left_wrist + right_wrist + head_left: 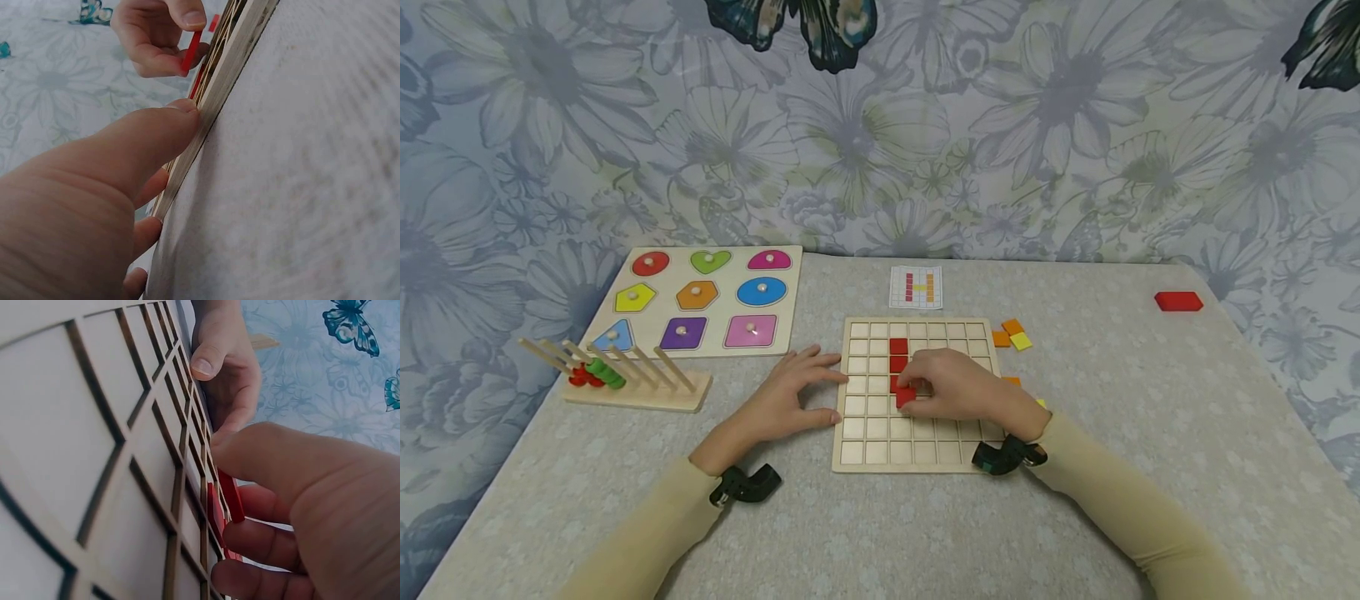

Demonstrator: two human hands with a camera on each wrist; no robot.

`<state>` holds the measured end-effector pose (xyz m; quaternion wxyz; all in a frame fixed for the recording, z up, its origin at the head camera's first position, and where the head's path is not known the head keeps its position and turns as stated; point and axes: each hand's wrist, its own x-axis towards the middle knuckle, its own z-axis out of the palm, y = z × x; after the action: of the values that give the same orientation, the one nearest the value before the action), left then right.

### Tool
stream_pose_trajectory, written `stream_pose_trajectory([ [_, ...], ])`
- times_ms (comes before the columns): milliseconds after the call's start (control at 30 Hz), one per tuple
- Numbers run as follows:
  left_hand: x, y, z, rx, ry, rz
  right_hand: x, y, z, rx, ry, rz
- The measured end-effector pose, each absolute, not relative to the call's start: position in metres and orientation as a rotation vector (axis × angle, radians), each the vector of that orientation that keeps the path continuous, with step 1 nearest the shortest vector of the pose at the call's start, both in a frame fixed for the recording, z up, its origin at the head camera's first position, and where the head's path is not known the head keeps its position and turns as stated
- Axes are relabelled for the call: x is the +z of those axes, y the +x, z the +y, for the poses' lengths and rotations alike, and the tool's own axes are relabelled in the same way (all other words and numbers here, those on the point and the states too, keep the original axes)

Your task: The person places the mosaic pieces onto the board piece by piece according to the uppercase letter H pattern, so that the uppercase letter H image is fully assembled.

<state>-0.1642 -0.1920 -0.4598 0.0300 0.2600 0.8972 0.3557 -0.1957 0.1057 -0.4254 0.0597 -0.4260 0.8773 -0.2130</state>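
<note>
Pinching a red tile, likely light, stiff and best edge-gripped, the right hand overhangs the board, left hand spread against its side.

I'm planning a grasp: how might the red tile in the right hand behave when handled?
The tile is probably stiff: its edge looks straight where the right hand pinches it. Small and thin, it is likely light. Its flat shape suggests sliding rather than rolling.

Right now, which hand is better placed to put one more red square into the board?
Probably the right hand: it pinches a red square over the board, while the left hand only touches the board's edge.
</note>
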Motion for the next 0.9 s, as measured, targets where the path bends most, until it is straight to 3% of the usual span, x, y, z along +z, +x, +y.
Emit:
stream_pose_trajectory([
  [900,-0.4625,-0.1633,-0.1925,1.088,0.811,2.774,-0.4348,-0.1908,0.1016,-0.634,-1.327,2.657],
])
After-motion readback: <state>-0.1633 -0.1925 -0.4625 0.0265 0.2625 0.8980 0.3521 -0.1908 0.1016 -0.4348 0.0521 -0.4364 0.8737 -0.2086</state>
